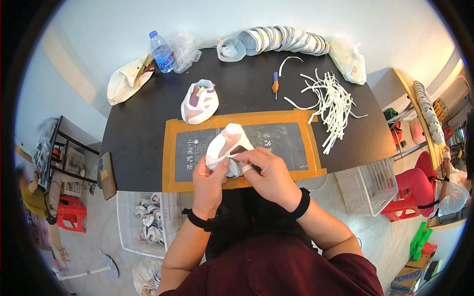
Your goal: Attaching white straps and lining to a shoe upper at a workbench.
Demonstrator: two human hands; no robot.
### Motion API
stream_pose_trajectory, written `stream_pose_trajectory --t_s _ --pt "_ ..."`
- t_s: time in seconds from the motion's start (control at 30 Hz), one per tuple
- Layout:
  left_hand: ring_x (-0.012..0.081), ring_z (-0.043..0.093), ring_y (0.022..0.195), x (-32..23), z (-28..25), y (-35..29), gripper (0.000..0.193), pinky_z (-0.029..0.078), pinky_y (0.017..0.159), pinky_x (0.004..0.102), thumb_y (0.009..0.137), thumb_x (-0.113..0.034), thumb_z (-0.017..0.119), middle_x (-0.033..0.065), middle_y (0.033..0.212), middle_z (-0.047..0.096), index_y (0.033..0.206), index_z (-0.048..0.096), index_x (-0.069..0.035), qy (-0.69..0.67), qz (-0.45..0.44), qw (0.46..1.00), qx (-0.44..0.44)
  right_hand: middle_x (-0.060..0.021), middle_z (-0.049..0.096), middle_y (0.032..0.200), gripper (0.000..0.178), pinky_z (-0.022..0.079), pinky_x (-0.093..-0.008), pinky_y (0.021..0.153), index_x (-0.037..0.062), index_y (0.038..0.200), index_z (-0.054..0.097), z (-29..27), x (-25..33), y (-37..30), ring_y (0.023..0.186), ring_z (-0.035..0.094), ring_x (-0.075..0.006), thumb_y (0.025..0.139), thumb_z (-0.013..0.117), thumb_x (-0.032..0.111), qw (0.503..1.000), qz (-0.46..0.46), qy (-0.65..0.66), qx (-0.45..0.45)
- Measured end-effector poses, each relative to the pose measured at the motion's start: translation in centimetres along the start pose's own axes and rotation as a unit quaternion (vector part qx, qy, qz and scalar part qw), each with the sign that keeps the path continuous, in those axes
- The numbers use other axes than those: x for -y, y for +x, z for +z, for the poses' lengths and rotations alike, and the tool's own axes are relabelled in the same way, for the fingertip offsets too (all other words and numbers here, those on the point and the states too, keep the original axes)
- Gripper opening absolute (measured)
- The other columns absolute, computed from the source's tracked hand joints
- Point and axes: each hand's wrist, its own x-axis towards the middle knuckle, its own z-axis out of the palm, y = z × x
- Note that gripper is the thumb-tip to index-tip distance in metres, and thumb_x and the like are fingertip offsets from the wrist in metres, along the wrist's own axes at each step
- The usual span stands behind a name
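Note:
Both my hands are on a white and pink shoe upper (228,141), close to the table's front edge. My left hand (210,180) grips its near left side, thumb against the opening. With thumb and forefinger my right hand (268,173) pinches the upper's right edge; what lies between those fingertips is hidden. A similar shoe upper (199,102), with a yellow tab, stands farther back to the left. Under my work lies a dark sheet (291,143) bordered by orange-brown tape (311,140).
White laces (335,106) lie heaped at right, near a screwdriver-like tool with an orange handle (275,83). Nested shoe uppers (284,39), a water bottle (161,52) and plastic bags line the back. Crates (148,246) (368,187) flank me. A phone (106,175) sits at the left edge.

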Motion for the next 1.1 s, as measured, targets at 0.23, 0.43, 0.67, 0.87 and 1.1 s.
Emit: stream_pose_trajectory --t_s 0.23,0.43,0.67,0.87,1.1 --pt "0.0005 0.045 0.068 -0.1 0.1 -0.1 0.021 0.035 0.055 0.0177 0.093 -0.012 0.069 -0.0047 0.088 0.059 0.11 0.061 -0.004 0.009 0.004 1.0 0.002 -0.0106 0.065 0.09 0.016 0.051 -0.0337 0.071 0.0056 0.105 0.069 0.0 -0.2 0.3 0.083 0.064 -0.0259 0.09 0.062 0.005 1.0 -0.004 -0.018 0.007" --pt "0.0012 0.046 0.069 0.2 0.1 -0.2 0.022 0.037 0.058 0.0185 0.093 -0.014 0.068 -0.0044 0.088 0.059 0.111 0.06 -0.004 0.028 0.019 0.999 -0.003 -0.0123 0.065 0.092 0.016 0.052 -0.0346 0.072 0.0041 0.105 0.068 0.0 -0.1 0.0 0.084 0.065 -0.028 0.091 0.061 0.006 1.0 0.006 -0.017 0.012" --pt "0.0041 0.051 0.078 0.1 0.3 -0.6 0.022 0.043 0.065 0.0216 0.095 -0.013 0.066 -0.0021 0.092 0.061 0.113 0.06 -0.001 0.073 0.032 0.997 -0.003 -0.0135 0.067 0.085 0.013 0.052 -0.0357 0.071 0.0031 0.101 0.066 -0.3 0.2 0.4 0.078 0.066 -0.0291 0.091 0.06 0.008 0.999 0.019 -0.013 0.033" --pt "0.0071 0.054 0.084 0.5 0.1 -0.9 0.023 0.046 0.072 0.0249 0.096 -0.013 0.064 0.0015 0.095 0.062 0.112 0.061 0.002 0.167 0.111 0.98 0.012 -0.0124 0.066 0.079 0.01 0.05 -0.0361 0.067 0.0032 0.095 0.064 -1.0 0.0 1.4 0.07 0.064 -0.0282 0.089 0.058 0.009 0.994 0.014 -0.069 0.08" --pt "0.0092 0.055 0.08 0.1 0.3 -0.9 0.019 0.047 0.072 0.0259 0.097 -0.014 0.062 0.004 0.086 0.062 0.105 0.063 0.003 0.189 0.099 0.977 -0.009 -0.0131 0.064 0.077 0.011 0.05 -0.036 0.065 0.0038 0.094 0.062 -0.9 -1.7 3.4 0.069 0.063 -0.0271 0.087 0.058 0.01 0.988 0.059 -0.014 0.14"
